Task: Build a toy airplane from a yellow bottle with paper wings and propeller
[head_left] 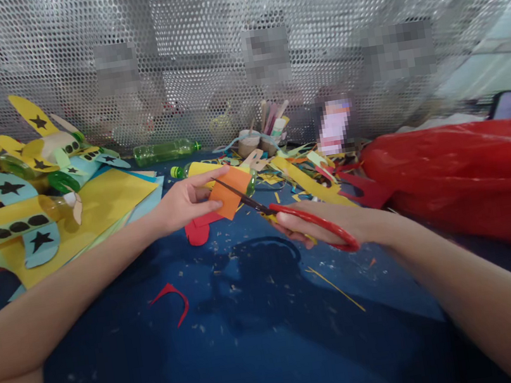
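Note:
My left hand (187,201) pinches an orange piece of paper (233,196) above the blue table (257,332). My right hand (332,221) grips red-handled scissors (310,221), and their dark blades reach into the orange paper. A red paper piece (198,231) lies just under my left hand. A curved red paper strip (171,297) lies nearer to me on the table.
Yellow and blue paper planes built on bottles (10,190) are piled at the left on yellow sheets. A green bottle (165,150) and cups with sticks (266,132) stand by the perforated metal wall. Paper scraps (301,175) lie in the middle and a red plastic bag (464,173) at the right.

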Tool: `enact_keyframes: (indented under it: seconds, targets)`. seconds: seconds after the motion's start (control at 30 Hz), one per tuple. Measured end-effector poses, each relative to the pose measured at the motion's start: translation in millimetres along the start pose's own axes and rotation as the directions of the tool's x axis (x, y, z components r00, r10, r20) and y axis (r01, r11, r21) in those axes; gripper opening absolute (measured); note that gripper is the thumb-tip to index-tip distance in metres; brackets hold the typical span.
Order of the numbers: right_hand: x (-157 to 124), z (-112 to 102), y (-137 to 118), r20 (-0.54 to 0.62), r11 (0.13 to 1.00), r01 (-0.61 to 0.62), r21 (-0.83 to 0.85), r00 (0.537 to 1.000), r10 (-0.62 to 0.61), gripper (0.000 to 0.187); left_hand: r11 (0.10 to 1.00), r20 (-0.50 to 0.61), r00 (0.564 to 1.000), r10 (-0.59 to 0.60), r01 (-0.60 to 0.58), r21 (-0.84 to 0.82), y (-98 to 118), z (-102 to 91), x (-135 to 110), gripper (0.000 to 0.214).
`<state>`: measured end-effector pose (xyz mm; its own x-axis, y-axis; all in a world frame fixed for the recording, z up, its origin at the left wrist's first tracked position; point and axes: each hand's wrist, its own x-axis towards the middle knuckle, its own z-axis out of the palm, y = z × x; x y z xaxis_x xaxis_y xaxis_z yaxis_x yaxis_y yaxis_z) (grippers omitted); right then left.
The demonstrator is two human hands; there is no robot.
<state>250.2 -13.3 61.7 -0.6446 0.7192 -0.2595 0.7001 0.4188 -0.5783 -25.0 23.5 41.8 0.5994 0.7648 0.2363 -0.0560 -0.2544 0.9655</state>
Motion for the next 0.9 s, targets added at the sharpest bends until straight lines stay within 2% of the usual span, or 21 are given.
enact_keyframes:
  seconds: [0.33,0.63,0.9]
  targets:
    - [-0.5,1.6,-2.3,-0.023,0.988,-0.1,0.115,0.994,0.103,0.046,0.997,-0.03,0.999,-0.044,0.046,0.057,-0.3,-4.7,2.6,0.068]
    - [-2.6,0.6,1.3,-0.019,0.993,-0.095,0.064,0.995,0.096,0.047,0.99,-0.036,0.99,-0.134,0.135,0.029,4.1,-3.5,1.7,0.073]
    - [0.0,1.5,-1.6,-0.077,0.99,-0.143,0.022,0.987,0.144,0.052,0.993,-0.035,0.992,-0.118,0.118,0.0,-1.6,-8.5,3.2,0.071]
